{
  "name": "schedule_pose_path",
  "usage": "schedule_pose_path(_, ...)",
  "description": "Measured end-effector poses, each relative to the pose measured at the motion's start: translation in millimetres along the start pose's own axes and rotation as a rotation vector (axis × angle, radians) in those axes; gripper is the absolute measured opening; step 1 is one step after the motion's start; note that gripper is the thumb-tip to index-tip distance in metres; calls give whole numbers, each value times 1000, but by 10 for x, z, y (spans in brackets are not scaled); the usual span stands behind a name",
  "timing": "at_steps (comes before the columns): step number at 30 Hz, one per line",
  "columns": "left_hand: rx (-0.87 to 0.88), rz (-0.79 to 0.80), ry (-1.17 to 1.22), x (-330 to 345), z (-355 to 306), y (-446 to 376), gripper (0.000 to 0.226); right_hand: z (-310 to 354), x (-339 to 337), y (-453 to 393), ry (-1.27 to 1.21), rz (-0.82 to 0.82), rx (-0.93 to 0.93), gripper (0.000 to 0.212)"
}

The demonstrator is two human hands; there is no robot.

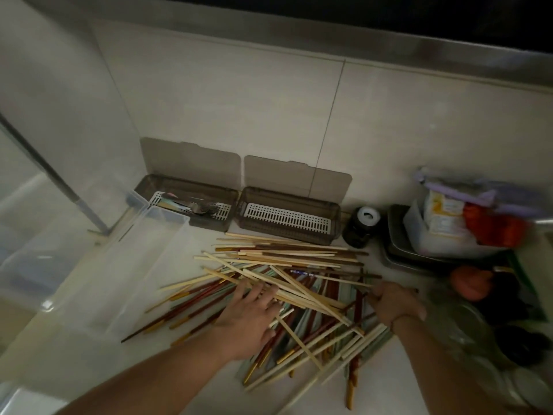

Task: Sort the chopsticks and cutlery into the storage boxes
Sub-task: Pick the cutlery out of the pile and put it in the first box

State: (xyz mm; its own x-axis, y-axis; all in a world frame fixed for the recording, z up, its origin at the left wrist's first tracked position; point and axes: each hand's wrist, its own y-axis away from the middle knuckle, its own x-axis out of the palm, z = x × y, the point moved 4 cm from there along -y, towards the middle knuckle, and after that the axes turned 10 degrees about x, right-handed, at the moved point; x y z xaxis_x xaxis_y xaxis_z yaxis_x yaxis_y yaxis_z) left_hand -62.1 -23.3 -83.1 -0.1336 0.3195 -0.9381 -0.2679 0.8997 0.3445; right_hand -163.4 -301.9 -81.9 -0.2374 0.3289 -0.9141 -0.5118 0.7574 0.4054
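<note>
My left hand (250, 310): palm down on the chopstick pile, fingers spread and fairly straight, pressing the top sticks; nothing curled round any of them.
My right hand (396, 304): at the pile's right edge, seen from the back; my fingers fold under and out of sight among the stick ends, so I cannot tell whether they grip anything.
Chopsticks (287, 283): 1 loose heap on the pale counter (191, 393), in front of the 2 storage boxes; pale wood, dark red with gold ends, some greenish. They cross too much to count.
Left storage box (185, 202): smoky lid up against the wall tiles, white slotted tray inside with forks and other cutlery (194, 206); dim, pieces hard to tell apart.
Right storage box (288, 217): lid up too, only its white slotted tray shows.
Clear bin (125, 265): left of the pile, its near part blurred.
Dark jar (362, 226): just right of the boxes.
Right side: metal trays (398, 250) under a tub of packets, blurred and cut off by the edge.
</note>
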Motion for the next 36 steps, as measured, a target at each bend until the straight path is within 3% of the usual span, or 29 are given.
schedule_pose_path(2, -9, 12, -9, -15, -11, -4, 57, -77, 60, -12, 7, 24, -17, 19)
schedule_pose_path(5, -37, 23, -6, -21, -35, -20, 57, -165, 62, 35, -299, 153, -13, 16)
schedule_pose_path(10, -68, 39, 30, -42, -81, -66, 57, -441, 307, -285, -489, 303, -85, 15)
schedule_pose_path(13, -92, 32, 34, -59, -96, -95, 56, -409, 63, 10, -597, 382, -55, 10)
schedule_pose_path(17, -123, 24, 83, -106, -119, -137, 52, -522, -55, 311, -708, 495, 43, 27)
schedule_pose_path(22, -154, 40, 153, -172, -127, -168, 54, -794, -127, 824, -1001, 346, 146, 37)
schedule_pose_path(26, -178, 29, 156, -233, -128, -156, 53, -929, -375, 1179, -828, 46, 90, 30)
schedule_pose_path(29, -143, -151, 174, -376, -167, -177, 59, -943, -583, 1348, -847, -8, 41, 38)
schedule_pose_path(31, -177, -338, 484, -532, -209, -182, 71, -900, -614, 1398, -876, 45, 21, 44)
schedule_pose_path(33, -305, -466, 1124, -653, -179, -161, 79, -763, -609, 1410, -906, 87, -12, 40)
schedule_pose_path(35, -385, -491, 1722, -738, -148, -156, 61, -543, -602, 1434, -947, 157, -52, 34)
schedule_pose_path(36, -384, -487, 1877, -792, -124, -134, 50, -420, -586, 1449, -960, 191, -69, 33)
